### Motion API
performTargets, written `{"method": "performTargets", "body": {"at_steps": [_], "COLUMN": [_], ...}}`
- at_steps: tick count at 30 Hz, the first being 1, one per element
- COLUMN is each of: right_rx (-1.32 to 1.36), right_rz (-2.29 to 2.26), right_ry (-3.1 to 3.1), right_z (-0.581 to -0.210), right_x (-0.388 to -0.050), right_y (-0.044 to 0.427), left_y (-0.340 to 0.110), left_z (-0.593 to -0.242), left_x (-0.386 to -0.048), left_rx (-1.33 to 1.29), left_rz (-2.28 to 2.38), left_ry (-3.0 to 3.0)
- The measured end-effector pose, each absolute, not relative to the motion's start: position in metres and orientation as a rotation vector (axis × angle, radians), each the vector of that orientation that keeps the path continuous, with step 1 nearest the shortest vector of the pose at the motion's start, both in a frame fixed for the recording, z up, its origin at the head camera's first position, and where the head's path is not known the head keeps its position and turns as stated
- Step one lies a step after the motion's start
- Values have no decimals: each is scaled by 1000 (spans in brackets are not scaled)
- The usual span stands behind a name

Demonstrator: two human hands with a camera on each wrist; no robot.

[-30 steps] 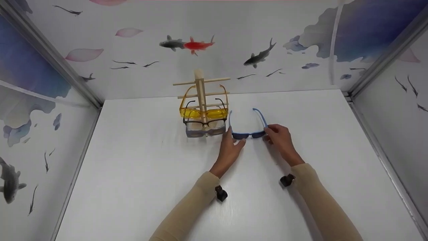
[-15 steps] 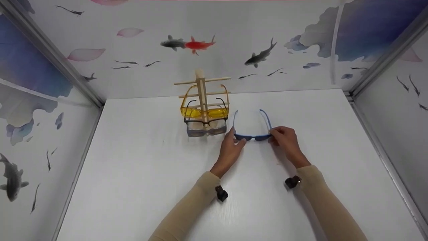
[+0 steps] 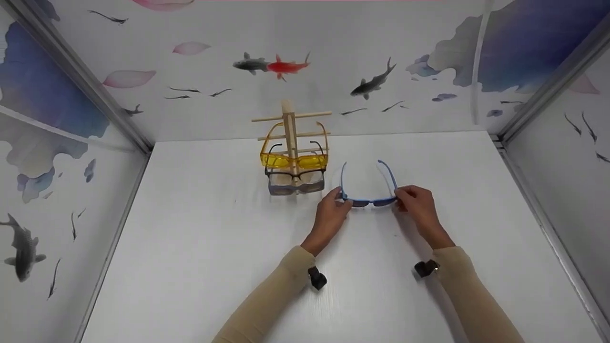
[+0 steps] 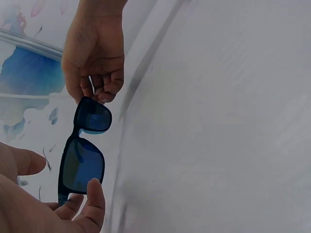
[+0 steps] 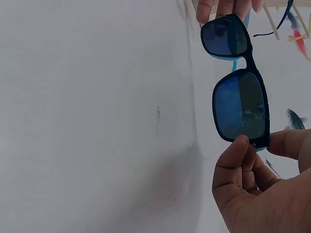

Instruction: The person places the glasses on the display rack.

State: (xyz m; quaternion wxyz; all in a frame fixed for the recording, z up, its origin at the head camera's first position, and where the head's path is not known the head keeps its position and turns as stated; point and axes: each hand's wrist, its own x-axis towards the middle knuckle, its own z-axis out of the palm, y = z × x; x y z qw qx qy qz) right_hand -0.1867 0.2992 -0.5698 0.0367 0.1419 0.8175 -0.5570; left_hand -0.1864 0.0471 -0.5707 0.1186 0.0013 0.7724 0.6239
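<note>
A pair of blue-framed sunglasses (image 3: pixel 369 202) with dark, bluish lenses is held between both hands, its temples spread open and pointing to the back wall. My right hand (image 3: pixel 419 209) pinches the right hinge corner. At the opposite corner, my left hand (image 3: pixel 331 214) holds the frame; one fingertip lies on the lens (image 4: pixel 82 165) in the left wrist view while its thumb stands apart. Just left of the left hand is a wooden eyewear stand (image 3: pixel 288 124). On it hang yellow glasses (image 3: pixel 312 162), black-framed glasses (image 3: pixel 295 175) and grey-blue sunglasses (image 3: pixel 282 190).
The stand is on a white table (image 3: pixel 200 267), near the back wall (image 3: pixel 324 28). Printed fish and petals cover the surrounding panels, which meet at metal corner rails (image 3: pixel 548 214). The stand's upper wooden rods (image 3: pixel 312 115) stick out to both sides.
Both hands have moved a little to the right and nearer with the sunglasses, away from the stand. The right hand moved further than the left. The glasses on the stand stay in place.
</note>
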Motion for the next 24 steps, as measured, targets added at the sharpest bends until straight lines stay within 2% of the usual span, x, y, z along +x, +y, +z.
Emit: {"method": "performTargets", "body": {"at_steps": [24], "right_rx": [237], "right_rz": [-1761], "right_ry": [2481], "right_z": [-557], "right_x": [-157], "right_y": [303], "left_y": [28], "left_z": [-555], "left_x": [-177], "left_rx": [36], "left_rz": [1855], "left_ry": [2297]}}
